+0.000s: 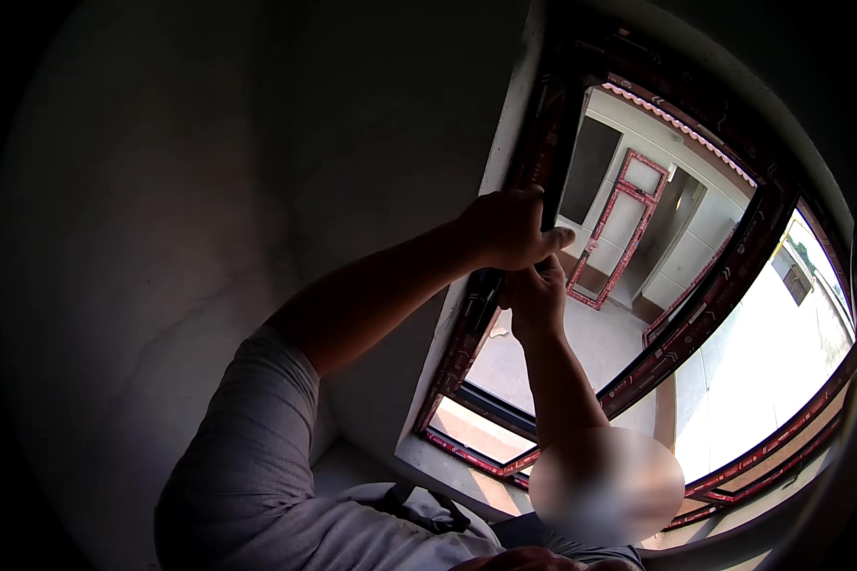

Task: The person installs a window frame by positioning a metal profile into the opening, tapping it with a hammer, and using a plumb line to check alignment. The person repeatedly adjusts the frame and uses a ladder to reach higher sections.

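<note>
Both my hands are together on the dark left stile of a window frame [540,143] covered with red printed film. My left hand [507,228] is upper, its fingers curled in against the stile and its thumb pointing right over the glass. Just below it, my right hand [539,303] is closed too, its fingertips up against the left hand and the stile. Whatever lies inside the two grips is hidden by the fingers and in shadow. My left forearm crosses from the lower left, out of a grey sleeve [257,409]; the right one rises from below.
A plain shadowed wall [162,238] fills the left side. Under the window runs a sill [448,468]. Through the glass show a pale yard, a building and a red-framed door [627,224]. A blurred patch [607,485] covers part of the lower right.
</note>
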Available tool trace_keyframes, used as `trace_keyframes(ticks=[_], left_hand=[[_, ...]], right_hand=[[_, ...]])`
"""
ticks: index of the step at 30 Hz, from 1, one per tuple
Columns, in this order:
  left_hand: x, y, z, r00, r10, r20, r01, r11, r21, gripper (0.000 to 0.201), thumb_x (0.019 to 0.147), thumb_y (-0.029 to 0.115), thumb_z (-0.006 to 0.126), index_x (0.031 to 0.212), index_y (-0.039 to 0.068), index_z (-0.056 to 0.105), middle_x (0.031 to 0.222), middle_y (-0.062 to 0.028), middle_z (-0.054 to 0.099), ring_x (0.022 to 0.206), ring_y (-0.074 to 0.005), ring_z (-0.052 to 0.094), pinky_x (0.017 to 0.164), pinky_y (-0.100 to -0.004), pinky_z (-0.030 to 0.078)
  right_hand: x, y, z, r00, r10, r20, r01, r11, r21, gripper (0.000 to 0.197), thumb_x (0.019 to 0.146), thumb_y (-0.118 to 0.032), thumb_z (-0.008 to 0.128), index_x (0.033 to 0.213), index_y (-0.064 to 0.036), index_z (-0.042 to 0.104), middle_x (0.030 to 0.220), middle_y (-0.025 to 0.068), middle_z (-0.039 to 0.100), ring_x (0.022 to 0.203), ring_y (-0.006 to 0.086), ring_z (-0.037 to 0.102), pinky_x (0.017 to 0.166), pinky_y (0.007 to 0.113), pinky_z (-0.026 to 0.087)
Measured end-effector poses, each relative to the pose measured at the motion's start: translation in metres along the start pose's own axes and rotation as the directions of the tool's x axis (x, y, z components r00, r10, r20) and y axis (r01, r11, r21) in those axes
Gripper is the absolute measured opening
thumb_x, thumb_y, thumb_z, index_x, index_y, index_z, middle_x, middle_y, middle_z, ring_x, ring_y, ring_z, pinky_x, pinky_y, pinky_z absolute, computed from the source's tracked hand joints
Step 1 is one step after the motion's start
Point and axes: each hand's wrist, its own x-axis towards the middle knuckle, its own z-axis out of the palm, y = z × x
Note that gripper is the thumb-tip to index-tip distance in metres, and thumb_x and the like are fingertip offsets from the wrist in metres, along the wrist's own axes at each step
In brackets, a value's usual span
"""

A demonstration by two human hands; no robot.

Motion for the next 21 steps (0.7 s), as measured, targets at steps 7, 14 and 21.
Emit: trace_keyframes(ticks=[7,14,21], left_hand=[[0.048,-0.014,-0.053,0.993,-0.027,-0.115,0.029,0.999,0.019,0.052,0.099,0.044,0.061,0.106,-0.007,0.068,0.095,-0.0262,0.073,0.091,-0.0384,0.073,0.082,-0.0465,0.056],[0.072,-0.021,-0.107,0.961,0.056,-0.271,0.039,0.942,0.332,0.055,0.088,0.055,0.072,0.084,0.000,0.067,0.070,-0.0137,0.069,0.067,-0.0280,0.069,0.065,-0.0432,0.054],[0.089,-0.033,-0.134,0.977,-0.002,-0.213,0.064,0.956,0.288,0.062,0.077,0.062,0.082,0.073,0.006,0.056,0.065,-0.0051,0.059,0.060,-0.0148,0.056,0.055,-0.0336,0.046]], right_hand=[[0.084,-0.047,0.035,0.995,-0.091,-0.032,0.083,0.976,-0.202,0.018,0.103,-0.022,0.060,0.097,-0.0065,0.054,0.068,0.0015,0.054,0.047,0.0108,0.049,0.041,0.028,0.037],[0.095,-0.081,0.074,0.997,0.081,0.000,-0.081,0.993,-0.092,0.016,0.098,-0.020,0.061,0.095,-0.0085,0.050,0.071,0.0027,0.052,0.052,0.0151,0.055,0.044,0.031,0.040],[0.095,-0.099,0.111,0.986,0.153,0.063,-0.164,0.950,0.264,0.011,0.096,-0.009,0.058,0.100,-0.0077,0.049,0.074,0.0021,0.047,0.054,0.0126,0.046,0.048,0.031,0.037]])
